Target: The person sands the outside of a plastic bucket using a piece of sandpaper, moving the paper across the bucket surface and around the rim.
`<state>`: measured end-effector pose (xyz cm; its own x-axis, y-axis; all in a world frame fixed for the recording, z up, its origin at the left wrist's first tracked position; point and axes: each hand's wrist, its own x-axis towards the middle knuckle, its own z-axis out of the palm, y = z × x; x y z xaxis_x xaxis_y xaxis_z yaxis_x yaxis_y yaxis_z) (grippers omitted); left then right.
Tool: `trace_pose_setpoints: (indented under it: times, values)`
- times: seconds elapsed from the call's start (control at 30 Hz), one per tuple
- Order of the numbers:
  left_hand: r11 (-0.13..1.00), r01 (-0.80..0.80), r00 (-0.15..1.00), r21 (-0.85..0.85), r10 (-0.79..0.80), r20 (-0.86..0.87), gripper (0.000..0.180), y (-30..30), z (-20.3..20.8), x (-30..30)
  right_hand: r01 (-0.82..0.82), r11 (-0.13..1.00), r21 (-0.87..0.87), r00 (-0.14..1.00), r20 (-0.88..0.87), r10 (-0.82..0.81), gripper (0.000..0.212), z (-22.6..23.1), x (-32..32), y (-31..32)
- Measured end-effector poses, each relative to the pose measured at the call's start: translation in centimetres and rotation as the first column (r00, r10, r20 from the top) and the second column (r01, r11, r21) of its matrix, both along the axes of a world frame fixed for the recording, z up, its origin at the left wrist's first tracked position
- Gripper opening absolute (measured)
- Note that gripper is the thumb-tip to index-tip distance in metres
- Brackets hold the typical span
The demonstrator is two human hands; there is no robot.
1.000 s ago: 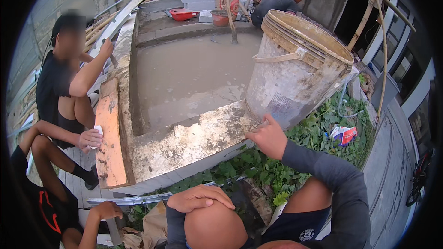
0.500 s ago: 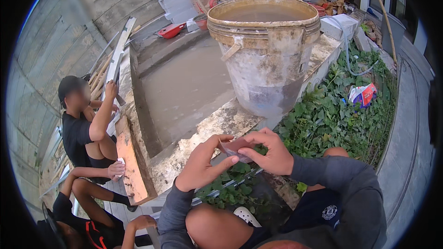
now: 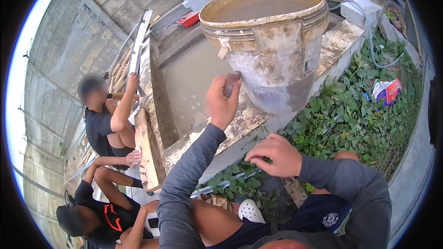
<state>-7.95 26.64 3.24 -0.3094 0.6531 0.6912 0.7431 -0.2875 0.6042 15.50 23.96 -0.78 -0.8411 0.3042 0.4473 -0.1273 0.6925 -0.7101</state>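
- Left hand [image 3: 222, 106] pinches small brown piece [image 3: 231, 84] beside bucket [image 3: 281, 71]; contact unclear.
- Right hand [image 3: 276, 156] loosely open, apparently empty.
- Step looks like one-handed holding-up; next move calls for steady pinch.

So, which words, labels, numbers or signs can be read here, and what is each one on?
None can be read clearly.
Bucket: faded printed patch, too worn and blurred.
Orange, white and purple packet: print too small.
Dark shorts: round white badge, any lettering too small.
Brown piece in the left hand: no lettering shows.
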Motion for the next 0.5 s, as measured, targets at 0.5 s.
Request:
trace_pose_setpoints:
  times: [0.5]
  values:
    - [0.823, -0.373, 0.915, 0.429, 0.403, 0.023, 0.052, 5.4, -8.3, 5.6, -0.227, 0.966, 0.122, 0.952, 0.237, 0.194, 0.009, -2.3, -0.5, 4.9]
